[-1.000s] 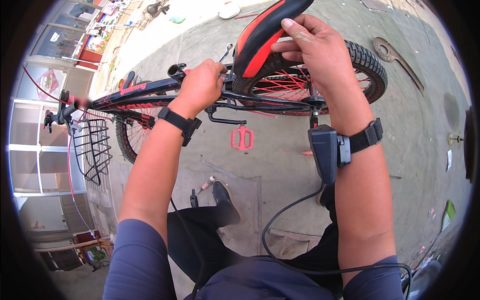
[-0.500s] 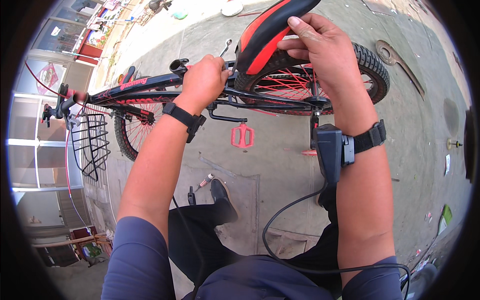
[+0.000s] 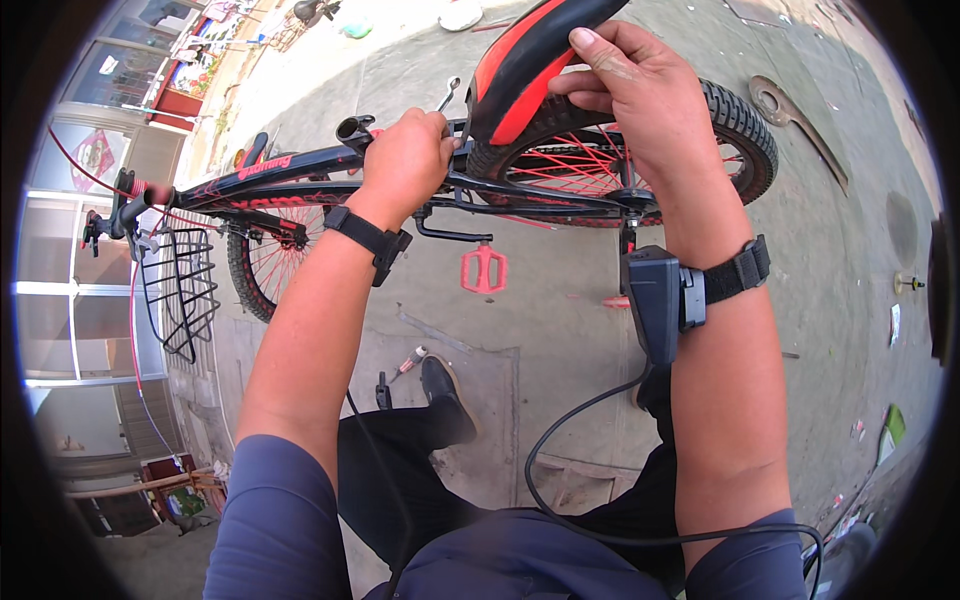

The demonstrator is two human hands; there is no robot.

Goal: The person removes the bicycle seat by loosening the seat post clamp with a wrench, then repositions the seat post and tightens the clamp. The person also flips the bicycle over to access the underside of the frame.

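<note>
A black bicycle [image 3: 250, 182] with red details stretches across the view in front of me. My left hand [image 3: 408, 158] is closed around a wrench [image 3: 450, 95] beside the frame's middle; the ring end sticks out above my fist, and the other end is hidden. A red-and-black mudguard [image 3: 525, 75] stands over the rear wheel's tyre [image 3: 745, 130], its lower end close to the frame. With thumb and fingers, my right hand [image 3: 640, 85] grips the mudguard's right edge. Whether the mudguard is fastened at its lower end is hidden behind my left hand and the frame.
A red pedal [image 3: 484, 270] hangs below the frame. At the left, a black wire basket [image 3: 185, 290] is near the handlebar. A screwdriver-like tool [image 3: 410, 362] lies beside my shoe [image 3: 445, 395]. A flat metal piece [image 3: 795, 125] rests on the ground at right.
The mudguard and my right hand have shifted slightly left. My left hand stays at the frame with the wrench, almost unmoved.
</note>
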